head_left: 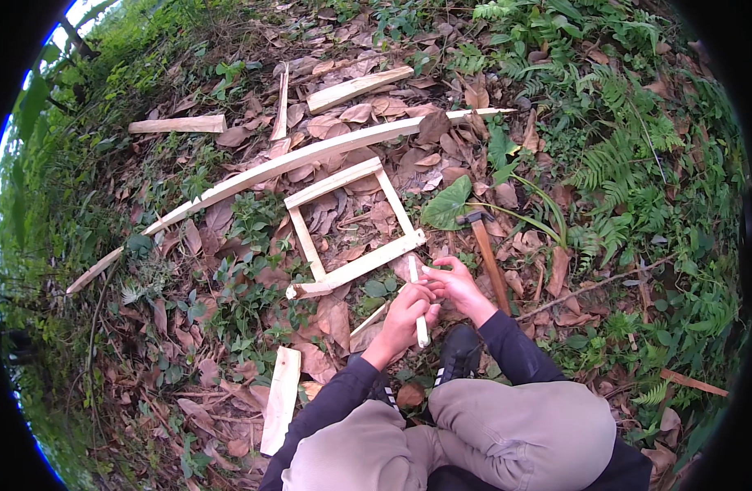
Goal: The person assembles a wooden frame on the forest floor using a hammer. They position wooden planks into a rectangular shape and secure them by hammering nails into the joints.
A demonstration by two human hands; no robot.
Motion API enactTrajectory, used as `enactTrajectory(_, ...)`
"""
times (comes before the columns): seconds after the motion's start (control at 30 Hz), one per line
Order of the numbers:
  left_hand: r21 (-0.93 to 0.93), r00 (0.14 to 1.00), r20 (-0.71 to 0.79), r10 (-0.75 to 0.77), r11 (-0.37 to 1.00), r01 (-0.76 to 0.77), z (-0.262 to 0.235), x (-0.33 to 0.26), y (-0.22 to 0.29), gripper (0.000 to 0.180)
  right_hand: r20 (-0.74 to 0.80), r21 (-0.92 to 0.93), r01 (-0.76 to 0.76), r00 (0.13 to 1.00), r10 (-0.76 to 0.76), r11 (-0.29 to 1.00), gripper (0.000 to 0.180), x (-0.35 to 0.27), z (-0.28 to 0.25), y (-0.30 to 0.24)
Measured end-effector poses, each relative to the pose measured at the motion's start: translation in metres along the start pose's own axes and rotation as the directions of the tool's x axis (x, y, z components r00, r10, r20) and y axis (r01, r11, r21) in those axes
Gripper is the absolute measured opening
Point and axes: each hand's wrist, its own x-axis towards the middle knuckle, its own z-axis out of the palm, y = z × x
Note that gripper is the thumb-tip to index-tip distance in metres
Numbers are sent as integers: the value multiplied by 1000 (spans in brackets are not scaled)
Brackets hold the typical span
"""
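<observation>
My left hand (pixel 407 315) is wrapped round a short pale wooden stick (pixel 423 331), which points away from me and shows above and below the fingers. My right hand (pixel 458 288) meets it at the stick's far part, thumb and fingers drawn together; whatever they pinch is too small to tell. Just beyond the hands a four-sided wooden frame (pixel 366 266) lies on the leaves, its nearest corner close to the stick's tip. A hammer (pixel 490 262) with a brown wooden handle rests beside my right hand, its dark head pointing away.
A long, thin wooden strip (pixel 310 153) curves across the ground past the frame. Split wood pieces lie farther off, among them a thick one (pixel 360 87) and a flat one (pixel 178 124). A pale board (pixel 281 397) lies at my left knee. Ferns (pixel 613 164) grow on the right.
</observation>
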Motion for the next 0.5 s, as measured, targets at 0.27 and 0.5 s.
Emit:
enactTrajectory(0.27,-40,969,131,208,978,-204,35,33,-38,33,-291,-668,244,784,-548,703,19,-27,-93,13)
enactTrajectory(0.5,-33,958,192,211,977,-209,48,25,-53,31,-201,-910,145,666,-719,389,22,-41,-105,21)
